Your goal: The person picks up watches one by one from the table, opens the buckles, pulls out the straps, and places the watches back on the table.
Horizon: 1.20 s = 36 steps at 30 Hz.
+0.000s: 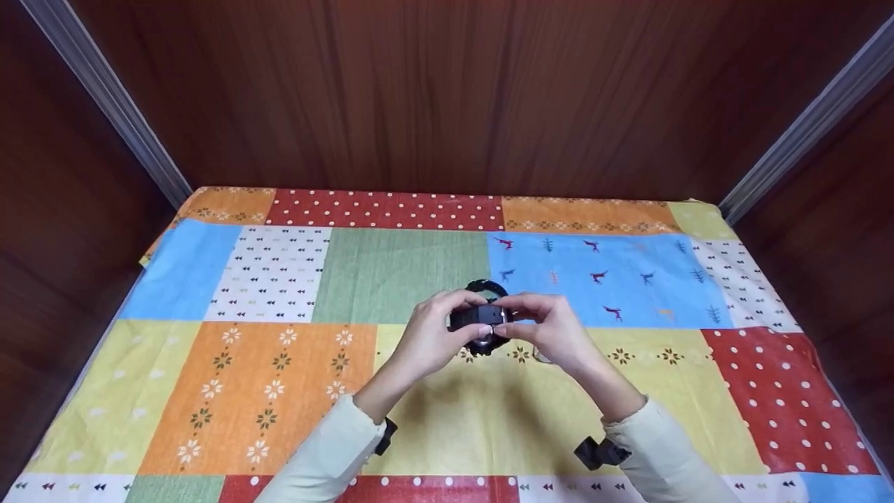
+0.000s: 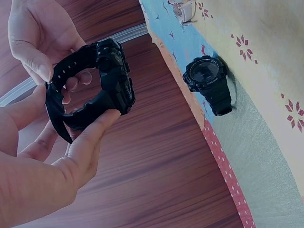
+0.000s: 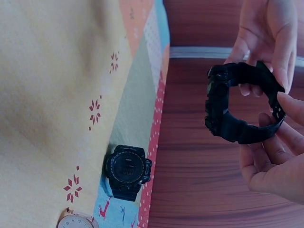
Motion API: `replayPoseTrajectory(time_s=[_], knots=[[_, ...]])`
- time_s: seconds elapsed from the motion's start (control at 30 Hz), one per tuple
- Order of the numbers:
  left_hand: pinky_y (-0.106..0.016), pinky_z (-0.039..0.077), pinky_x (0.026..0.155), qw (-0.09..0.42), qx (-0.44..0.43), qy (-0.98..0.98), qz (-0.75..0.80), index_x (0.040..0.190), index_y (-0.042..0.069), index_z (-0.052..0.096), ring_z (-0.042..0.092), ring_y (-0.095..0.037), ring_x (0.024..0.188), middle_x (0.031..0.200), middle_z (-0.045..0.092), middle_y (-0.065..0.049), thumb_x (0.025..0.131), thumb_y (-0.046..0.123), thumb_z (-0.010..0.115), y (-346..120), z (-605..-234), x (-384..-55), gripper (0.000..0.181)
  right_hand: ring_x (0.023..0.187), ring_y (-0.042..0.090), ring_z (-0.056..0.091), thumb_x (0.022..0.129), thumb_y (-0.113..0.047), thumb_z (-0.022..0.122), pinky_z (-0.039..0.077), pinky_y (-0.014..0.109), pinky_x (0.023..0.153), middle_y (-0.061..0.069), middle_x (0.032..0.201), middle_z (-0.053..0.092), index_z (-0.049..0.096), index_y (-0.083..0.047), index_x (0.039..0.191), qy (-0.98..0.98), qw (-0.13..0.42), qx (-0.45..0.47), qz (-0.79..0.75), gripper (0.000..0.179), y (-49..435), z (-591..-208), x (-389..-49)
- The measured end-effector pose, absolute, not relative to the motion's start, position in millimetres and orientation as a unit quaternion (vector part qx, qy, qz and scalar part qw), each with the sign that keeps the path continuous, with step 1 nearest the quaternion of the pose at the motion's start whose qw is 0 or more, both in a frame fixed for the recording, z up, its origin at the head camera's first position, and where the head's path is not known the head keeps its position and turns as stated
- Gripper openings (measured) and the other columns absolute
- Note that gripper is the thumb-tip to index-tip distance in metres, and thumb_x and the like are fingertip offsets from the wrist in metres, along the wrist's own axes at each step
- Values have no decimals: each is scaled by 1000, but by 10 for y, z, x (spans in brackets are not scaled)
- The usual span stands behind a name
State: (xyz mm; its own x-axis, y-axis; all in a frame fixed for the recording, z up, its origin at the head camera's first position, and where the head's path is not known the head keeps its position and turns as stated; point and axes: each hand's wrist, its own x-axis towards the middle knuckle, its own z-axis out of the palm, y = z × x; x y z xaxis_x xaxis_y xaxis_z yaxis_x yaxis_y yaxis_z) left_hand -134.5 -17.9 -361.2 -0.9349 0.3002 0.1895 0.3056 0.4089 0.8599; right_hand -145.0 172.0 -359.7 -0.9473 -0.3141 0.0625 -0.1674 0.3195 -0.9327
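Both hands hold one black digital-style wristwatch (image 2: 115, 78) above the table, its strap bent round into a loop. My left hand (image 1: 434, 335) pinches it from the left, with a finger along the strap beside the case in the left wrist view. From the right, my right hand (image 1: 559, 334) grips the strap ends between thumb and fingers, close to the row of holes. A second black watch (image 3: 127, 166) lies face up on the cloth beyond the hands, its round display showing. In the head view the held watch partly covers it.
A pale watch with a numbered white dial (image 3: 76, 222) lies on the cloth near the right hand. Beneath everything spreads a patchwork tablecloth (image 1: 279, 391). Dark wood panels (image 1: 419, 91) stand at the back and both sides. A small black device (image 1: 602, 453) sits at the right wrist.
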Motion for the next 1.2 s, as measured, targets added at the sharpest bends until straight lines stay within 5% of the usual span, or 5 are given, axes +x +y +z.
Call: replayPoseTrajectory(time_s=[0.83, 1.2], knots=[[-45, 37, 92, 6, -187, -835, -518, 107, 12, 66, 52, -22, 105, 108, 59, -5, 82, 18, 69, -178, -3649, -1336, 26, 95, 22, 60, 77, -6, 71, 50, 30, 74, 10, 103, 64, 68, -2, 104, 818, 63, -154, -551, 27, 1742, -3597, -1413], [-36, 41, 86, 11, -174, -825, -538, 105, 6, 66, 55, -17, 97, 103, 63, -4, 80, 16, 70, -192, -3632, -1345, 27, 91, 22, 62, 76, -4, 72, 50, 28, 74, 15, 102, 63, 66, 3, 105, 809, 66, -147, -566, 30, 1767, -3602, -1435]])
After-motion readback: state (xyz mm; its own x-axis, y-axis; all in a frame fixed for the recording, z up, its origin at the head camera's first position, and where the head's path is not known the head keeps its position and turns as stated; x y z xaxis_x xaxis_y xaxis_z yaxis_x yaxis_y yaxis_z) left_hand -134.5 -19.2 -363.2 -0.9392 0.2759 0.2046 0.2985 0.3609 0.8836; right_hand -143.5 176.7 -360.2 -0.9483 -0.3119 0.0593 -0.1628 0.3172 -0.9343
